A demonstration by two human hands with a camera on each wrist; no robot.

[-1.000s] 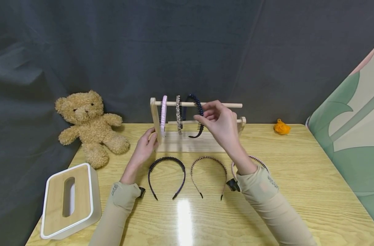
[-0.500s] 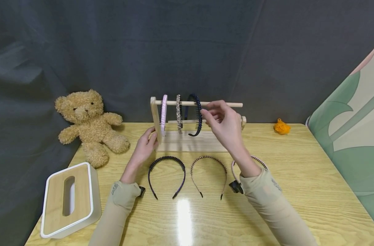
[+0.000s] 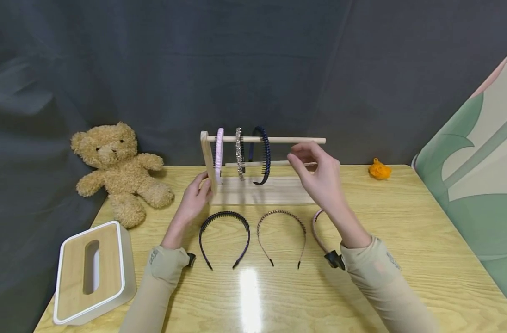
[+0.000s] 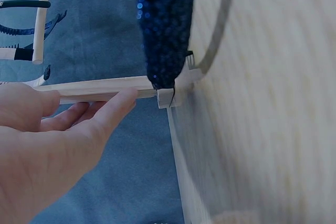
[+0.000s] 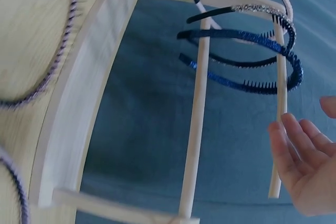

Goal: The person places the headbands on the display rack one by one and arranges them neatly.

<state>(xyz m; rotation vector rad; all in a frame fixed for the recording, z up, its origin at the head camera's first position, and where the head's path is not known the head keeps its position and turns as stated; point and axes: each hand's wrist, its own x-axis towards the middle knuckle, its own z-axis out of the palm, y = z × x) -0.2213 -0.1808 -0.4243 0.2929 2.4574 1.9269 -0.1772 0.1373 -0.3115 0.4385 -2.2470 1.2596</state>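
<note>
My left hand (image 3: pixel 196 192) holds the left upright of a wooden headband rack (image 3: pixel 262 192), fingers and thumb at either side of the post (image 4: pixel 100 88). A pink headband (image 3: pixel 219 155), a silver glittery headband (image 3: pixel 239 152) and a dark blue headband (image 3: pixel 266 159) hang from the rack's top rod (image 3: pixel 297 140). My right hand (image 3: pixel 320 173) holds nothing, apart from the blue headband and to its right, fingers loosely bent. In the right wrist view that hand (image 5: pixel 310 161) is near the rod's free end, thumb spread from the fingers.
Before the rack lie a black toothed headband (image 3: pixel 224 214), a thin brownish headband (image 3: pixel 281 212) and a pinkish headband (image 3: pixel 316 231) partly under the right forearm. A teddy bear (image 3: pixel 126 171) and tissue box (image 3: pixel 91 273) stand left; an orange bundle (image 3: pixel 380 169) lies right.
My right hand has let go of the dark blue headband on the rod and moved right, away from it. The left hand has stayed at the rack's post.
</note>
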